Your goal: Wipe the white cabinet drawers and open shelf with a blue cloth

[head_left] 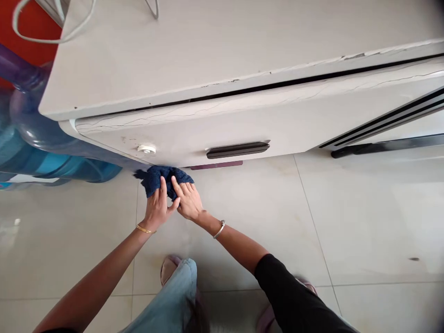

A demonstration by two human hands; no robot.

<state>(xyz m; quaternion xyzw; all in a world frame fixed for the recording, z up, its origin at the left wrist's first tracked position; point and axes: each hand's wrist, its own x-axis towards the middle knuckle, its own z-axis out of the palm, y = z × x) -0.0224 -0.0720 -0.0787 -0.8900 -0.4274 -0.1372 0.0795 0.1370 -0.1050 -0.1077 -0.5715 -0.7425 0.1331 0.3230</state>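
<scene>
A dark blue cloth (152,180) is bunched up at the lower left front of a white cabinet (194,125). My left hand (157,209) holds its left side, with the index finger pointing forward and the thumb out toward the other hand. On the right side of the cloth, my right hand (189,201) has its fingers bent over the fabric. Both hands are close together, nearly touching at the thumbs. Some fingertips are hidden in the folds.
The cabinet drawer has a dark handle (238,149) and a white lock (146,149). Large blue water bottles (69,152) stand at its left. A white cable (52,41) loops at the top left. A black metal leg (381,145) reaches in from the right over the tiled floor (249,208).
</scene>
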